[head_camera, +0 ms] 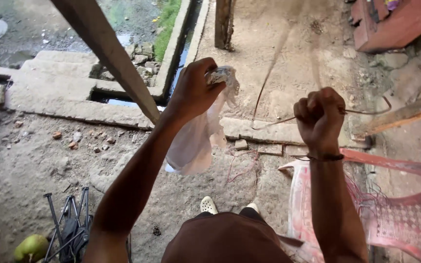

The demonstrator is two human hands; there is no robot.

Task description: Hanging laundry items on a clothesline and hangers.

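Head view, looking straight down. Left hand [195,87] raised at about chest height, fingers curled shut around the bunched top of a thin white plastic bag [196,136], rest of the bag hanging loose below the fist toward the ground. Right hand [319,117] off to the right at roughly the same height, clenched into a tight fist on a thin cord [366,112]. Cord running out of that fist to the right, then curving up; another thin strand [265,100] stretching from between the hands upward and away, blurred near the top, so hard to tell where it ends. Long axis of the line roughly left to right between the two fists, right hand clearly the one on it, left hand busy with the bag. Can't tell whether the strand actually reaches the bag.

Around that: slanted wooden post [105,53] crossing just left of the left forearm, close enough to crowd that side. Faded pink plastic chair [405,219] low on the right, right under the right forearm. Concrete drain edge [74,104] beyond the hands with water behind it. Folded black stand [69,226] and a green coconut [31,247] bottom left, well apart. White shoes [209,204] on dirt below.
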